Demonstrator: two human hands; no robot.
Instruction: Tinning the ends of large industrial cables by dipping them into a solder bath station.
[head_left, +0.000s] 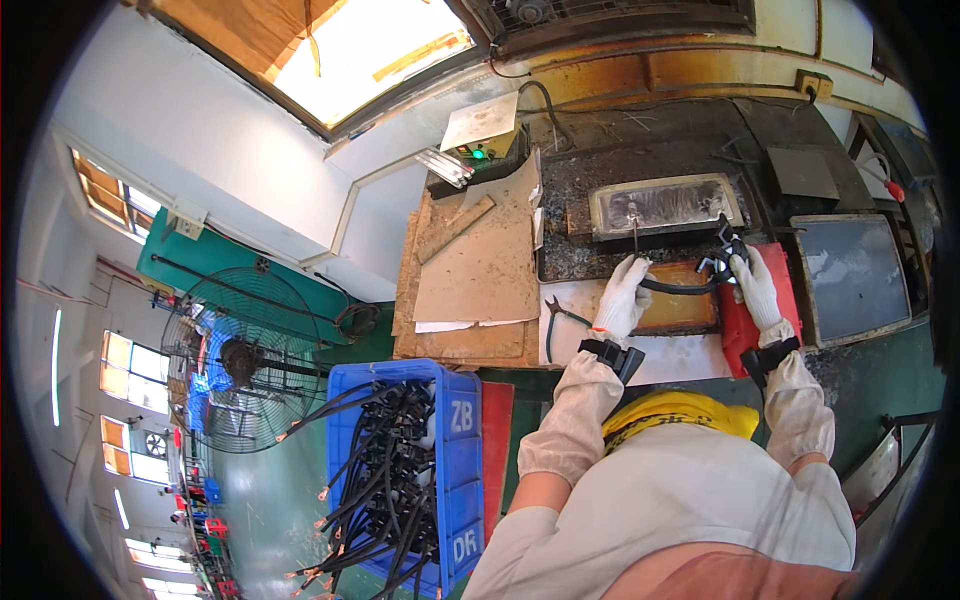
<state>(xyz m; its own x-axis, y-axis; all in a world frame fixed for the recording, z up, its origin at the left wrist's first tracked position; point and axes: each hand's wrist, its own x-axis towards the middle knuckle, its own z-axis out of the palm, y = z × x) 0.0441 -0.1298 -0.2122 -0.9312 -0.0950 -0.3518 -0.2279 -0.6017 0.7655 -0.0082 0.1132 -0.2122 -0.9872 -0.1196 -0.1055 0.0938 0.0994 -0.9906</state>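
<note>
My gloved left hand (622, 297) is closed on a black cable (685, 289) just in front of a rectangular metal bath (597, 218). A thin lead (636, 238) runs from these fingers to the silvery grey contents of the bath. My right hand (757, 290), also gloved, is closed round the cable's other part, where black fittings with bright metal pieces (720, 262) stick out. Under the cable, between the hands, lies a shallow tray of amber-brown material (665, 312). Pliers (551, 318) rest on white paper left of my left hand.
A blue crate (461, 470) heaped with black cables (385, 470) stands on the floor at left. A red box (738, 325) sits by my right hand, a grey-topped tray (850, 265) farther right. Behind are a box with a green light (485, 150) and cardboard (485, 255). A large fan (240, 360) stands left.
</note>
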